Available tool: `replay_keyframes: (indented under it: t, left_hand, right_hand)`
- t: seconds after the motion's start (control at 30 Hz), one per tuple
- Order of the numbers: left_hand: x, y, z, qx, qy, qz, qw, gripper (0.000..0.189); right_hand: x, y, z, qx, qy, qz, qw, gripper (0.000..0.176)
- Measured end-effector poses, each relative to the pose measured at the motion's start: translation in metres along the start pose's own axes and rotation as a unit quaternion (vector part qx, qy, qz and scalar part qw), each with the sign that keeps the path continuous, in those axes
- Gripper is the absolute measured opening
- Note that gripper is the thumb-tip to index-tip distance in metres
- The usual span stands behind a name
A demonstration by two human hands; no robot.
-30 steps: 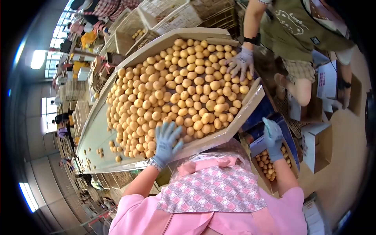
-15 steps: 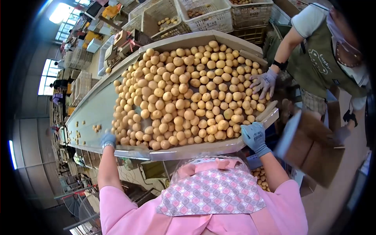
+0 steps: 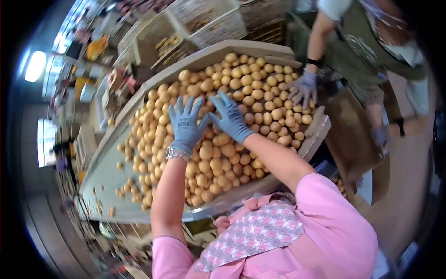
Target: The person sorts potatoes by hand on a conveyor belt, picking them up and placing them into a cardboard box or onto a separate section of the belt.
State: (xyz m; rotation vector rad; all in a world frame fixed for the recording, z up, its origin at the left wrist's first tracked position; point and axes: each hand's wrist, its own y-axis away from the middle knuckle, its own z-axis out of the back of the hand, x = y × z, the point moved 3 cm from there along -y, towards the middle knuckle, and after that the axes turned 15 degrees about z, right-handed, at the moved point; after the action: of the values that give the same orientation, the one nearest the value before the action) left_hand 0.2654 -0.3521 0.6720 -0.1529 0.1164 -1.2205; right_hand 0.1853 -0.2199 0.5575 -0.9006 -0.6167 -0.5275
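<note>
Many round yellow potatoes (image 3: 218, 162) cover the sorting table, whose pale belt (image 3: 104, 181) shows at the left. My left hand (image 3: 186, 122), in a blue glove, lies on the potatoes near the middle with its fingers spread. Beside it, my right hand (image 3: 230, 118), also gloved in blue, rests on the heap with fingers apart. The two hands nearly meet at the thumbs. Neither hand holds a potato that I can see; the potatoes under the palms are hidden.
A co-worker's gloved hand (image 3: 304, 88) touches potatoes at the table's right end. The same person holds a cardboard box (image 3: 353, 135) at the right. White crates (image 3: 218, 30) stand beyond the far rim.
Both my hands have moved from the near edge onto the middle of the heap and closer together. The view has turned. The co-worker's box has shifted, and potatoes at the left have spread.
</note>
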Motion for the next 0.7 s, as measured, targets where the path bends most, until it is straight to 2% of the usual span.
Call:
replay_keyframes:
  t: [0.07,0.1,0.17,0.23,0.27,0.3,0.33,0.37,0.4,0.43,0.5,0.53,0.57,0.6,0.63,0.7]
  left_hand:
    - [0.016,-0.017,-0.035,0.019,0.003,0.001,1.000,0.056]
    - [0.019,-0.021,-0.034,0.012,0.013,-0.002,1.000,0.056]
    - [0.029,-0.019,-0.028,0.007,0.018,-0.031,0.999,0.054]
    - [0.032,-0.004,0.002,0.042,0.001,-0.020,0.999,0.054]
    - [0.044,0.013,0.014,0.018,-0.016,-0.018,1.000,0.061]
    - [0.061,0.027,0.018,0.035,0.039,0.003,0.999,0.061]
    - [0.072,0.040,0.031,0.014,0.017,-0.005,1.000,0.061]
    - [0.083,0.050,0.043,-0.012,-0.006,-0.011,1.000,0.060]
    - [0.100,0.062,0.048,-0.023,0.003,0.006,1.000,0.057]
    - [0.125,0.076,0.053,-0.033,0.010,0.024,0.999,0.053]
    - [0.225,0.107,0.023,-0.032,0.021,0.087,0.996,0.050]
    - [0.298,0.131,-0.001,-0.004,-0.003,0.127,0.992,0.050]
    - [0.351,0.158,-0.006,0.027,-0.030,0.165,0.985,0.051]
    - [0.361,0.179,0.017,0.083,-0.156,0.214,0.961,0.054]
    - [0.368,0.196,0.039,0.135,-0.276,0.259,0.916,0.057]
    - [0.392,0.224,0.073,0.176,-0.303,0.357,0.866,0.061]
  right_hand:
    - [-0.007,-0.003,-0.016,-0.069,-0.021,-0.038,0.997,0.059]
    - [-0.006,-0.002,-0.023,-0.108,-0.034,-0.052,0.992,0.056]
    - [0.009,-0.004,-0.017,-0.106,-0.109,-0.105,0.983,0.054]
    - [0.024,0.003,-0.029,-0.137,-0.172,-0.061,0.974,0.055]
    - [0.036,0.001,-0.038,-0.154,-0.214,-0.048,0.963,0.055]
    - [0.050,-0.001,-0.050,-0.171,-0.256,-0.031,0.951,0.055]
    - [0.067,0.009,-0.076,-0.128,-0.344,-0.163,0.916,0.055]
    - [0.099,0.004,-0.083,-0.185,-0.341,-0.138,0.911,0.054]
    - [0.129,0.003,-0.086,-0.133,-0.329,-0.160,0.921,0.052]
    - [0.149,0.003,-0.099,-0.138,-0.305,-0.149,0.930,0.042]
    - [0.193,-0.013,-0.140,-0.148,-0.266,-0.123,0.945,0.026]
    - [0.228,-0.022,-0.154,-0.047,-0.107,-0.048,0.992,0.020]
    - [0.255,-0.026,-0.175,0.037,-0.083,-0.041,0.995,0.021]
    - [0.282,-0.030,-0.196,0.119,-0.059,-0.027,0.991,0.023]
    - [0.300,-0.021,-0.247,0.181,-0.179,0.088,0.963,0.026]
    - [0.324,0.028,-0.281,-0.009,-0.172,0.305,0.937,0.020]
